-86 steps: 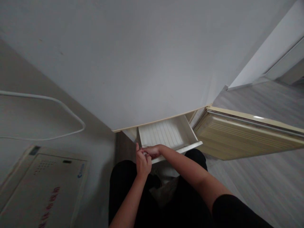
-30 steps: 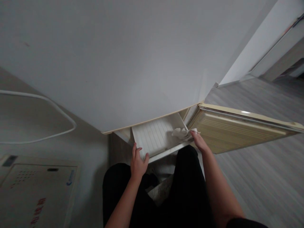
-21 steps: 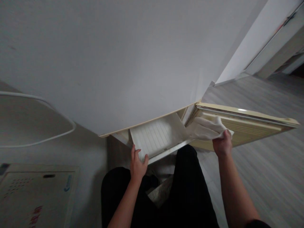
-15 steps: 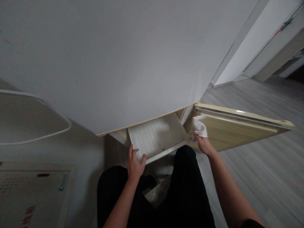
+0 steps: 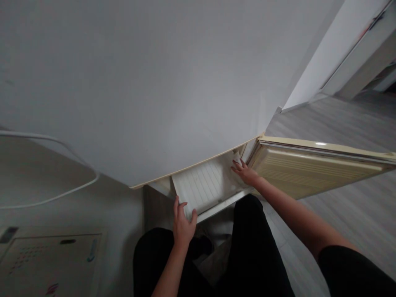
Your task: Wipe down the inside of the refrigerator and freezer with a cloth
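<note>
A white drawer (image 5: 225, 204) with a ridged bottom is pulled partway out of a low opening in front of me. My left hand (image 5: 183, 222) grips its front left corner, thumb inside and fingers along the side wall. At the drawer's right side, my right hand (image 5: 246, 172) holds a white cloth (image 5: 236, 158) against or just over the inner right wall; exact contact is hard to make out. Part of the cloth is hidden under the fingers. To the right, the cream-coloured door (image 5: 315, 167) of the cabinet, probably a fridge, stands swung wide.
A large pale upper panel (image 5: 185, 90) overhangs the drawer. On the left hangs a white cable (image 5: 71, 146) by the wall, above a panel with a printed label (image 5: 58, 260). My knees in black trousers flank the drawer's front. Grey wood-look floor (image 5: 309, 119) lies to the right.
My right hand has moved left with the cloth, from beside the open door into the drawer's right side. My left hand keeps its hold on the corner. The whole view has shifted slightly.
</note>
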`<state>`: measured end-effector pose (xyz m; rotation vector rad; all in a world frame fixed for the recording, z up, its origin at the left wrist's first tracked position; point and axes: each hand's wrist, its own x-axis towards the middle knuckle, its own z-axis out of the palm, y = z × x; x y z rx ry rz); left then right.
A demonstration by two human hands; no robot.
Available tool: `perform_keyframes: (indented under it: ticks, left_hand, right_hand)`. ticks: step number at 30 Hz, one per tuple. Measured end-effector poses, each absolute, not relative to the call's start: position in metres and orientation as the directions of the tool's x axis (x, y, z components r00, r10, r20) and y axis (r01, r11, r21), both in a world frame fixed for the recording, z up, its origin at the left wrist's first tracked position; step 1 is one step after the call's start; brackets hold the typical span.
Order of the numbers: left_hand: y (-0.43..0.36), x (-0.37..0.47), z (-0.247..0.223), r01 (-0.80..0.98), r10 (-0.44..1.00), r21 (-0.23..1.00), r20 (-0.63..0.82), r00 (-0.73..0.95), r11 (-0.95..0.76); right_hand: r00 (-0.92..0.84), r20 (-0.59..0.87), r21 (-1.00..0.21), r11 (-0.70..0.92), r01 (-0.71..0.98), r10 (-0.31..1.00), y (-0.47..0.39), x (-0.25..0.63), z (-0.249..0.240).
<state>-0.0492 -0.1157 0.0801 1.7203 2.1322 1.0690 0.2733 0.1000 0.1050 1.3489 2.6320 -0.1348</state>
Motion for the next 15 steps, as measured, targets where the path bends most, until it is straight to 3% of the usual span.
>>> perform_keyframes:
  ticks: [6,12,15]
  left_hand:
    - [-0.115,-0.051,0.078,0.775,0.913,0.630,0.288,-0.290,0.048]
    - [-0.116,-0.053,0.076,0.785,0.918,0.615,0.264,-0.296,0.076]
    - [-0.117,-0.054,0.077,0.796,0.917,0.599,0.264,-0.298,0.087]
  right_hand:
    - [-0.577,-0.133,0.022,0.584,0.811,0.806,0.120,0.258,0.104]
    - [-0.496,-0.154,-0.299,0.438,0.848,0.855,0.149,0.221,0.081]
    - [-0.495,-0.097,-0.412,0.418,0.809,0.863,0.171,0.205,0.068]
